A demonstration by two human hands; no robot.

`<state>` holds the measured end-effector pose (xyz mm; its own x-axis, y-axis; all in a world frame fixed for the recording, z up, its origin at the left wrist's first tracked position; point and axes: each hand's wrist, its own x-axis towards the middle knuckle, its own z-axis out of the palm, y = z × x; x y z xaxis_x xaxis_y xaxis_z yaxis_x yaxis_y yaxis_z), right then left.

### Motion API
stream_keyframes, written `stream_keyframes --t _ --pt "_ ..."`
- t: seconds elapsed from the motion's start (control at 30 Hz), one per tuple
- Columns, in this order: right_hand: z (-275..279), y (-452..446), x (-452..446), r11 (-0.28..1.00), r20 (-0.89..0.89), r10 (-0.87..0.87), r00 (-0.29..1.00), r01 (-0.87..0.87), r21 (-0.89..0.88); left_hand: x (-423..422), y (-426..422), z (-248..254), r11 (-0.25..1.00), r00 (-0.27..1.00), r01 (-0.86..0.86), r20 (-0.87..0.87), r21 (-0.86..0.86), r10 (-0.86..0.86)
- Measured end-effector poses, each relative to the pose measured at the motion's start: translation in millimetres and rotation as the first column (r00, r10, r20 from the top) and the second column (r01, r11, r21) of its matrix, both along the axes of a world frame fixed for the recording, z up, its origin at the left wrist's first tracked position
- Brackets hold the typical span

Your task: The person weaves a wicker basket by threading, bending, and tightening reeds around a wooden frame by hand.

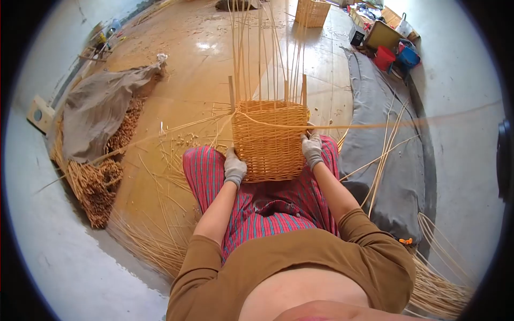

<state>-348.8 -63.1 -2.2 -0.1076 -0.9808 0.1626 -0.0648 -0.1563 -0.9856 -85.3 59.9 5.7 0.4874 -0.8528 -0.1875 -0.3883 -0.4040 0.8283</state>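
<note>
A partly woven wicker basket [269, 144] stands between my knees, its long upright stakes [261, 53] rising from the rim. Wooden posts show at its corners. My left hand [234, 167], in a light work glove, grips the basket's lower left side. Higher up, my right hand [311, 148], gloved too, is closed on the right side; some of its fingers are hidden behind the weave. One long willow strand [342, 127] runs across the front near the rim and off to the right. Other loose strands stick out to the left of the basket.
Bundled rods [93, 187] lie under a grey cloth [99, 109] on the left. At right, a dark grey sheet [383, 166] carries loose strands. Another basket [312, 13] stands farther back, near a red bucket [384, 58] and clutter. Offcuts litter the floor [184, 85].
</note>
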Motion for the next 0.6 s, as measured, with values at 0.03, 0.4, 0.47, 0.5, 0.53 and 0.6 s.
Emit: stream_keyframes --t 0.03,0.4,0.47,0.5,0.53,0.6 --pt "-1.7 6.6 1.3 0.997 -0.105 -0.052 0.993 0.045 -0.065 -2.0 -0.3 -1.3 0.991 0.993 -0.065 0.087 -0.116 0.076" --pt "78.9 124.3 47.8 0.957 -0.617 0.13 0.776 -0.261 -0.127 20.7 -32.1 24.0 0.684 0.919 -0.351 -0.375 -0.64 0.12" --pt "93.5 137.1 83.4 0.847 -0.609 0.334 0.719 -0.512 -0.14 18.9 -24.6 26.5 0.671 0.848 -0.452 -0.518 -0.588 0.117" --pt "104.5 140.4 102.2 0.787 -0.649 0.32 0.69 -0.575 -0.224 21.0 -18.7 23.0 0.739 0.899 -0.369 -0.418 -0.564 0.129" --pt "116.0 143.8 123.5 0.772 -0.549 0.418 0.724 -0.602 -0.207 20.8 -19.5 7.6 0.753 0.902 -0.361 -0.411 -0.55 0.132" --pt "133.9 143.7 154.5 0.783 -0.637 0.331 0.696 -0.58 -0.226 14.1 -23.4 -33.2 0.605 0.655 -0.562 -0.75 -0.563 -0.09"
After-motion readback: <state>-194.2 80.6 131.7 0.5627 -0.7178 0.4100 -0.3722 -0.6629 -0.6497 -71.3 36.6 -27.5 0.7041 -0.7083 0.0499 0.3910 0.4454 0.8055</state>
